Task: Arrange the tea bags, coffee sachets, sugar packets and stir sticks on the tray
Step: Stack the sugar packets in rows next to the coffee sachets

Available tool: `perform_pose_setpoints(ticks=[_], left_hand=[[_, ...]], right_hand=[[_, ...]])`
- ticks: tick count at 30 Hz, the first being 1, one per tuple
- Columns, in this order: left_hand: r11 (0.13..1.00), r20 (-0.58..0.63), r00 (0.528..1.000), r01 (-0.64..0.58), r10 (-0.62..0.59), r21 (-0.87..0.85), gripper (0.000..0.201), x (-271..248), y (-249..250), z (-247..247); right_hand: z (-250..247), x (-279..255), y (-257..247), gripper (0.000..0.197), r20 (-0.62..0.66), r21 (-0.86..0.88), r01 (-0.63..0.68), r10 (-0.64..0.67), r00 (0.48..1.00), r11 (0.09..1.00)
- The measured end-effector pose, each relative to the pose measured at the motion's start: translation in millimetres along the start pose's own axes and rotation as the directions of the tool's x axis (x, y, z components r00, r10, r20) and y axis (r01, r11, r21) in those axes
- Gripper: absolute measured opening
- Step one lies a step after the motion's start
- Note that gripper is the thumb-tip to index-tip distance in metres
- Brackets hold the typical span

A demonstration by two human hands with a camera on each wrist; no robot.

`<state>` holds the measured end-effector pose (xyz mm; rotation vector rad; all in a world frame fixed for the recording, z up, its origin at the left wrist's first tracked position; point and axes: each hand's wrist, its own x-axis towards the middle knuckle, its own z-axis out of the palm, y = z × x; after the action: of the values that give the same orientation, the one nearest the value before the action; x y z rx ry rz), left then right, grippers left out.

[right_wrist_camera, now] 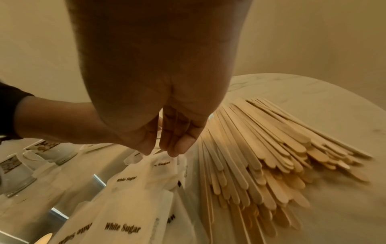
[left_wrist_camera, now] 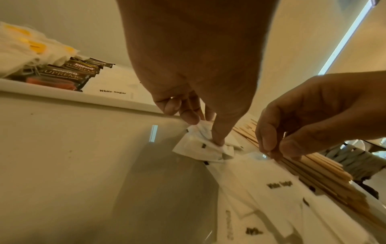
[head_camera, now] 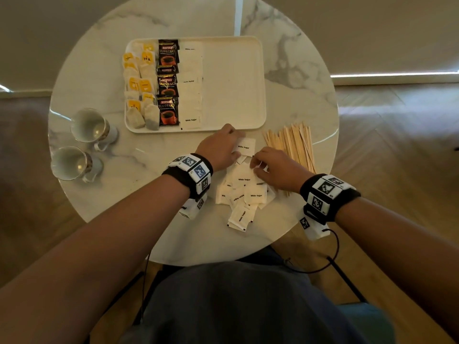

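Marble, paper, foil and bare wood

The table [head_camera: 104, 58] is polished white marble with grey veins, glossy enough to mirror light. The tray [head_camera: 233, 70] looks like smooth matt cream plastic. Sugar packets [head_camera: 244, 180] are matt white paper, lightly creased; coffee sachets [head_camera: 168, 53] are shiny dark foil; tea bags [head_camera: 135, 117] are soft, fibrous gauze-like paper with yellow paper tags. Stir sticks [head_camera: 295, 142] are pale unfinished wood, smooth and flat. The cups [head_camera: 89, 125] look like glazed ceramic, glossy. Wrist bands [head_camera: 188, 175] are black cloth.

The right hand [head_camera: 275, 171] hides its fingertips' hold on sugar packets [head_camera: 244, 192].
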<state>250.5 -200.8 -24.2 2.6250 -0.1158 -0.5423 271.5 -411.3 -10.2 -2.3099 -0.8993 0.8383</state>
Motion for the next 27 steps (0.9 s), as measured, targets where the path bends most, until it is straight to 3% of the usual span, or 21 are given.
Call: perform_pose_setpoints(ticks=[3,5,8,12,17,22,27], left_hand=[[0.997,-0.012,1.000,0.005,-0.006,-0.082,0.056,1.5,-2.1,-3.4],[0.995,-0.018,1.000,-0.027,0.026,-0.095,0.044,-0.1,-2.5,-5.1],[0.993,-0.021,0.998,-0.068,0.066,-0.098,0.023,-6.5,-4.0,-5.1],[0.988,-0.074,0.995,-0.075,0.065,-0.137,0.019,-18.0,-10.6,-7.9],[0.978,-0.136,0.986,-0.118,0.095,-0.171,0.016,-29.6,-22.3,-20.1],[0.975,-0.109,0.994,-0.007,-0.017,-0.221,0.032,-32.9,-35.5,-15.0],[0.981,-0.080,0.997,0.000,-0.015,-0.192,0.036,-29.2,-33.2,-4.9]], right_hand=[[-6.6,3.8,0.1,0.013,-0.025,-0.021,0.006,-0.007,1.000,1.000],[-10.0,7.6,0.1,0.014,-0.057,-0.023,-0.008,0.006,0.998,1.000],[-13.6,13.3,-3.5,0.028,-0.125,0.003,-0.063,0.063,0.990,0.998],[-16.2,21.6,-12.8,0.042,-0.155,0.021,-0.068,0.070,0.985,0.997],[-19.7,38.3,-26.3,0.009,-0.127,-0.061,0.030,-0.037,0.991,0.998],[-22.4,42.7,-24.1,0.011,-0.162,-0.063,0.005,-0.015,0.987,0.998],[-27.7,36.1,-14.2,0.014,-0.199,-0.028,-0.070,0.063,0.978,0.997]])
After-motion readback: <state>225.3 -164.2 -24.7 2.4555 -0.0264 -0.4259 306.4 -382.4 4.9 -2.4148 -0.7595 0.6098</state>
